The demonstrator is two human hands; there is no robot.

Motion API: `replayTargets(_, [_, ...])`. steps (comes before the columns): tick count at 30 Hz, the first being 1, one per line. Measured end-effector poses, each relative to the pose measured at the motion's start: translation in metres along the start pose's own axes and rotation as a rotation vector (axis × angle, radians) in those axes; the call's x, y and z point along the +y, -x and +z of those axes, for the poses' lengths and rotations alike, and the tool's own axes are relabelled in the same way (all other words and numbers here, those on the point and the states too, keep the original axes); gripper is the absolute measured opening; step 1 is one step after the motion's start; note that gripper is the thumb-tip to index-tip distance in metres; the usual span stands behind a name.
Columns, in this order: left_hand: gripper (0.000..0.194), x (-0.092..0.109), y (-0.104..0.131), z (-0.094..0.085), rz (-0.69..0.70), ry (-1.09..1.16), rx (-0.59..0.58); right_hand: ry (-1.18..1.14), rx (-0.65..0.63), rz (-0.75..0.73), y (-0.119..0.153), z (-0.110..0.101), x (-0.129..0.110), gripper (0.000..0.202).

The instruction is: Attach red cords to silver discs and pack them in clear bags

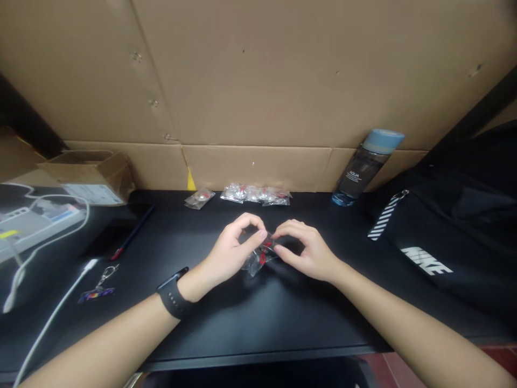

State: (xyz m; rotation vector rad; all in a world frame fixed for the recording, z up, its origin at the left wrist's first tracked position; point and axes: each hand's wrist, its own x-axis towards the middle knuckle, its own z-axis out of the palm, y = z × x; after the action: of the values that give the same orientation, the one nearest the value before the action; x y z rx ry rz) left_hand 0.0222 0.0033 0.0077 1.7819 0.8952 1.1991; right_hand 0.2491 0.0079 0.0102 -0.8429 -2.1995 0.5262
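Observation:
A clear plastic bag (255, 262) with a red looped cord in it is between my hands, just above the black table (226, 318). My left hand (236, 243), with a dark watch on its wrist, pinches the bag's upper edge between thumb and fingers. From the other side my right hand (305, 248) grips the bag's right edge with thumb and fingertips. What else the bag contains is too small to make out. Behind my hands lies a row of similar clear packets (255, 194) with red and whitish contents, and one more packet (200, 198) sits apart to the left.
A tilted water bottle (355, 171) leans on the cardboard wall (258, 81) at the right. Beside it is a black backpack (452, 237). On the left are a cardboard box (92, 175), a power strip (40, 221), white cables, a phone (109, 234), a pen and a keychain (97, 293).

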Motion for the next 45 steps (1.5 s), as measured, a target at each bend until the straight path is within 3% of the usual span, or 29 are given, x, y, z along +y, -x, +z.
replayTargets(3, [0.016, 0.000, 0.001, 0.001, -0.036, 0.036, 0.035, 0.055, -0.062, -0.035, 0.001, -0.003, -0.001, 0.017])
replayTargets(7, [0.020, -0.001, 0.001, 0.003, -0.127, 0.175, 0.087, 0.095, -0.049, -0.056, 0.002, -0.004, -0.006, 0.000])
replayTargets(11, [0.020, -0.002, 0.001, 0.005, -0.162, 0.312, 0.131, 0.112, -0.031, -0.085, 0.002, -0.005, -0.008, 0.014])
replayTargets(14, [0.020, -0.002, 0.001, 0.005, -0.179, 0.348, 0.125, 0.135, 0.007, -0.098, 0.000, -0.004, -0.007, 0.003])
replayTargets(21, [0.020, 0.001, 0.002, 0.004, -0.203, 0.380, 0.124, 0.120, 0.022, -0.068, 0.000, -0.003, -0.010, 0.007])
replayTargets(31, [0.019, 0.002, 0.001, -0.004, -0.128, 0.281, 0.109, -0.235, 0.189, 0.052, 0.004, -0.010, -0.003, 0.011])
replayTargets(39, [0.022, 0.005, -0.001, -0.010, -0.095, 0.198, 0.110, -0.170, 0.151, 0.103, 0.002, -0.005, -0.003, 0.014])
replayTargets(45, [0.024, -0.008, -0.008, -0.013, -0.105, 0.211, 0.092, -0.511, 0.044, 0.308, -0.001, -0.004, 0.007, 0.025])
